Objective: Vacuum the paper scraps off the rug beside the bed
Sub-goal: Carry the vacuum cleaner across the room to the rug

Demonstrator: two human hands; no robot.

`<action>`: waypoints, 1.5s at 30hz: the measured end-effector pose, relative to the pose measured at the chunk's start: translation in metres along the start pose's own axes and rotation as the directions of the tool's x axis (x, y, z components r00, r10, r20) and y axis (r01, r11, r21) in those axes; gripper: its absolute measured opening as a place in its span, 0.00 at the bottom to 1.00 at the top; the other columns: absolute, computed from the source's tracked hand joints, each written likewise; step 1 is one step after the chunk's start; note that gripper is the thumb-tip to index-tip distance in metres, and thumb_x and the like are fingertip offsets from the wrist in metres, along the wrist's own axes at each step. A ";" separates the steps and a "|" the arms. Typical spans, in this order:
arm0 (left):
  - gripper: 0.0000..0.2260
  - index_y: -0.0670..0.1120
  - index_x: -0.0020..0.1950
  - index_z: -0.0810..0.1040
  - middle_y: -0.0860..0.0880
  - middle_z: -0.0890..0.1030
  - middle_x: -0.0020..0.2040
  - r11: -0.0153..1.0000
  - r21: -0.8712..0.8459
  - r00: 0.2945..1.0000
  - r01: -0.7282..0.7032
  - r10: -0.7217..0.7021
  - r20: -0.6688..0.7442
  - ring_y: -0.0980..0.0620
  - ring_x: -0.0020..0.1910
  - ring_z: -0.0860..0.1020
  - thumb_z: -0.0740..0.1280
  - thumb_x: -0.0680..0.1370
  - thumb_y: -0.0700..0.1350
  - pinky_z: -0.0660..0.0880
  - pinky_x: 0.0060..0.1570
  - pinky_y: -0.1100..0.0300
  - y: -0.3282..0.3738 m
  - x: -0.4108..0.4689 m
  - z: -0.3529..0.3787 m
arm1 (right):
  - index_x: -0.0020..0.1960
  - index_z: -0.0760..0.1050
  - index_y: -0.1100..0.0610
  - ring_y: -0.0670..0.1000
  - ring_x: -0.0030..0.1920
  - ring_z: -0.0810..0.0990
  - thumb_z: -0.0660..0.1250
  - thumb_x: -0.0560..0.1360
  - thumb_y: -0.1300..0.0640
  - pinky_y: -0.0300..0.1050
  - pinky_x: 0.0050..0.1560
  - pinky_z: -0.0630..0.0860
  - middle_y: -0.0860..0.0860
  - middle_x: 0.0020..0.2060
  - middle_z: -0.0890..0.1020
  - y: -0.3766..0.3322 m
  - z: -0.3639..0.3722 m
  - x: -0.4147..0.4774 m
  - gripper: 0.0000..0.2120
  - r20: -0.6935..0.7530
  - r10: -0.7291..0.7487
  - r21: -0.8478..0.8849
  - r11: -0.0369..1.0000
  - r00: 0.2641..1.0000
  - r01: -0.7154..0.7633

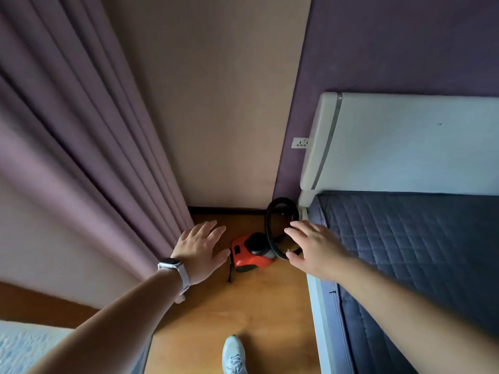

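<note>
We are reaching both arms down toward the red canister vacuum cleaner (249, 253), which is sitting on the wooden floor (243, 306) in the corner between the mauve curtain (94, 157) and the bed (405, 252). Our left hand (201, 249) and right hand (316, 248) are both spread wide, the fingers straight and holding nothing. One is hovering at each side of the machine, and we cannot tell whether either is touching it.

We are judging the black hose (272, 230) to be the main hazard. It is looping up against the foot of the headboard (405, 141), so lifting the body alone could be dragging the loop against the bed frame or letting it swing. A dark cord or strap (229, 273) is trailing off the machine's near end. It could be catching underfoot, since our white shoe (233, 354) is stepping in on the same strip of floor. The curtain hem is hanging just beside our left hand and could be getting swept up in the grab.

We are not seeing any paper scraps. A pale textured surface (24, 346) is cut off at the lower left, and we cannot say whether it is the rug. The hose's nozzle end and the machine's handle are hidden or too blurred to make out. Whether anything is plugged into the wall socket (301, 143) is unclear.
</note>
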State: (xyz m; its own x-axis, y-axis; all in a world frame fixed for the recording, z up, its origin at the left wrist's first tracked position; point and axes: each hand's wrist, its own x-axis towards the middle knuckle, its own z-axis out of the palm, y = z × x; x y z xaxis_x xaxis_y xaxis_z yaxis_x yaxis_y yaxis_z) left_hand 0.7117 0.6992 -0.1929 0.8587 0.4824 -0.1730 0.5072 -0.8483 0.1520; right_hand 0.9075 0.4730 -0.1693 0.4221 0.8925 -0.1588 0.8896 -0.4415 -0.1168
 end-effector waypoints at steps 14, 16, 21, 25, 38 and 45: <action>0.29 0.55 0.79 0.55 0.51 0.55 0.80 0.992 -0.126 0.983 0.000 0.023 0.183 0.49 0.78 0.54 0.55 0.80 0.63 0.53 0.74 0.49 -0.027 0.132 0.036 | 0.68 0.74 0.56 0.57 0.66 0.74 0.54 0.72 0.38 0.53 0.62 0.73 0.53 0.65 0.76 0.036 0.060 0.116 0.32 0.097 0.067 0.125 0.989 0.993 -0.079; 0.28 0.54 0.79 0.57 0.51 0.56 0.79 0.990 -0.143 0.979 0.007 0.022 0.202 0.49 0.77 0.55 0.56 0.80 0.62 0.55 0.74 0.50 -0.028 0.148 0.057 | 0.68 0.74 0.56 0.57 0.66 0.74 0.52 0.71 0.37 0.53 0.61 0.74 0.53 0.65 0.76 0.047 0.088 0.135 0.34 0.125 0.073 0.150 0.984 0.989 -0.091; 0.27 0.52 0.78 0.61 0.49 0.60 0.78 0.986 -0.167 0.977 0.029 0.007 0.214 0.49 0.76 0.59 0.58 0.80 0.59 0.59 0.72 0.50 -0.032 0.201 0.142 | 0.70 0.70 0.55 0.57 0.66 0.73 0.57 0.74 0.39 0.54 0.62 0.73 0.52 0.67 0.74 0.087 0.184 0.189 0.31 0.204 0.070 0.173 0.979 0.977 -0.106; 0.27 0.49 0.76 0.64 0.47 0.64 0.77 0.983 -0.183 0.976 0.023 0.017 0.217 0.48 0.75 0.62 0.61 0.80 0.57 0.61 0.71 0.53 -0.038 0.252 0.238 | 0.70 0.68 0.54 0.54 0.65 0.73 0.61 0.75 0.41 0.54 0.62 0.74 0.50 0.65 0.75 0.123 0.279 0.229 0.28 0.201 0.086 0.227 0.965 0.976 -0.132; 0.23 0.45 0.72 0.71 0.46 0.73 0.70 0.958 -0.278 0.992 -0.062 0.089 0.088 0.46 0.68 0.70 0.66 0.79 0.53 0.65 0.67 0.55 -0.038 0.387 0.546 | 0.72 0.67 0.53 0.51 0.65 0.72 0.64 0.79 0.45 0.43 0.60 0.69 0.49 0.66 0.73 0.231 0.565 0.310 0.24 0.189 0.248 0.378 0.874 0.950 -0.304; 0.25 0.48 0.72 0.70 0.49 0.75 0.66 0.942 -0.326 0.994 -0.079 0.099 0.045 0.49 0.63 0.73 0.66 0.78 0.55 0.71 0.62 0.55 -0.035 0.431 0.609 | 0.67 0.70 0.49 0.51 0.60 0.77 0.66 0.76 0.41 0.50 0.58 0.77 0.47 0.61 0.75 0.246 0.634 0.332 0.23 0.196 0.279 0.491 0.802 0.940 -0.340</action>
State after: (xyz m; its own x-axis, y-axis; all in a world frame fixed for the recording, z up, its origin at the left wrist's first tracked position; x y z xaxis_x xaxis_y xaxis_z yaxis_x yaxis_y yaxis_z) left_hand 1.0196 0.8036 -0.8651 0.9005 0.3857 -0.2011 0.4340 -0.7658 0.4745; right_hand 1.1559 0.6020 -0.8728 0.6109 0.6980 -0.3737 0.4842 -0.7028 -0.5211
